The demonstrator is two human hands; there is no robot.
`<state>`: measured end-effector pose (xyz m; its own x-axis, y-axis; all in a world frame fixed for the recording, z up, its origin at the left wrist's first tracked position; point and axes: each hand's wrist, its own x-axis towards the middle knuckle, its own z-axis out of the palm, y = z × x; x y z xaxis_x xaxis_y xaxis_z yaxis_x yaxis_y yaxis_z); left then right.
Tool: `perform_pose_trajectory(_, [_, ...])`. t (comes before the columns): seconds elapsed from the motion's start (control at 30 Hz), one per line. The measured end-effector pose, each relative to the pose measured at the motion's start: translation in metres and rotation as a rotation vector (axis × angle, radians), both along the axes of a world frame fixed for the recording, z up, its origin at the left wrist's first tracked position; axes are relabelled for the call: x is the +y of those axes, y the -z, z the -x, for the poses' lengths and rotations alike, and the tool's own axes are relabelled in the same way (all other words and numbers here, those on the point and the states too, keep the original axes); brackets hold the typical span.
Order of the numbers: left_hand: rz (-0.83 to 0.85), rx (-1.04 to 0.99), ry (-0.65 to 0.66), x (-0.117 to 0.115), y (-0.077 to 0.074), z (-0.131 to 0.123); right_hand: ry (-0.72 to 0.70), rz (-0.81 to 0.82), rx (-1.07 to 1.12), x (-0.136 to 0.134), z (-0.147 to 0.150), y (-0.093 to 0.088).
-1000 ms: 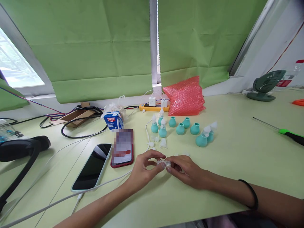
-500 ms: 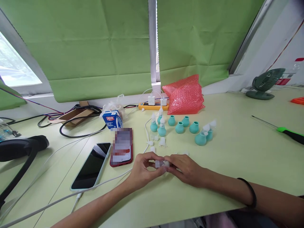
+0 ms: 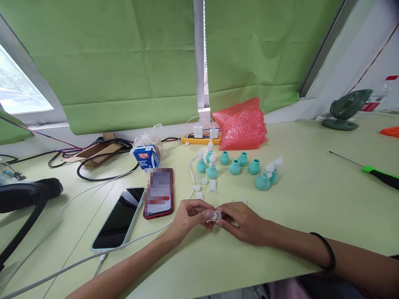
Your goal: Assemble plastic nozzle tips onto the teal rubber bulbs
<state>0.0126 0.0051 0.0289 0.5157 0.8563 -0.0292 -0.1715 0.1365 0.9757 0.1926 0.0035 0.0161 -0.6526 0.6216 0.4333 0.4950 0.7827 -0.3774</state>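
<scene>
My left hand (image 3: 188,219) and my right hand (image 3: 243,220) meet over the pale green table (image 3: 311,216), near its front edge. Both pinch a small clear plastic piece (image 3: 215,215) between their fingertips. Just beyond the hands lie several small white plastic parts (image 3: 213,187). Farther back stand several teal rubber bulbs (image 3: 235,167), some with white tips fitted.
Left of my hands lie a red phone (image 3: 159,193) and a black-screened phone (image 3: 120,218) on a white cable. A milk carton (image 3: 146,157), cables, a power strip (image 3: 201,139) and a pink bubble-wrap bag (image 3: 243,124) are behind. A green-handled screwdriver (image 3: 378,175) and a fan (image 3: 347,110) are at right.
The hands have pressed closer together on the clear piece, so less of it shows between the fingers. The view has shifted slightly.
</scene>
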Motion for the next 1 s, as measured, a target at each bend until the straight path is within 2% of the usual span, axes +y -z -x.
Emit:
perform_pose_trajectory(0.47, [0.286,-0.055,0.132,0.002,0.002,-0.007,-0.037,0.104,0.047,0.0,0.0,-0.005])
perform_pose_trajectory(0.7, [0.257,-0.075,0.102,0.0,0.002,-0.006,-0.061,0.098,-0.036,-0.003,0.001,-0.004])
perform_pose_trajectory(0.83, [0.238,-0.103,0.061,0.0,0.003,-0.006,-0.076,0.031,0.002,0.002,-0.006,-0.015])
perform_pose_trajectory(0.9, [0.244,-0.135,0.023,0.001,0.004,-0.005,-0.003,-0.047,0.086,0.012,-0.012,-0.023])
perform_pose_trajectory(1.0, [0.248,-0.166,-0.027,0.002,0.002,-0.002,0.254,-0.225,0.1,0.033,-0.019,-0.028])
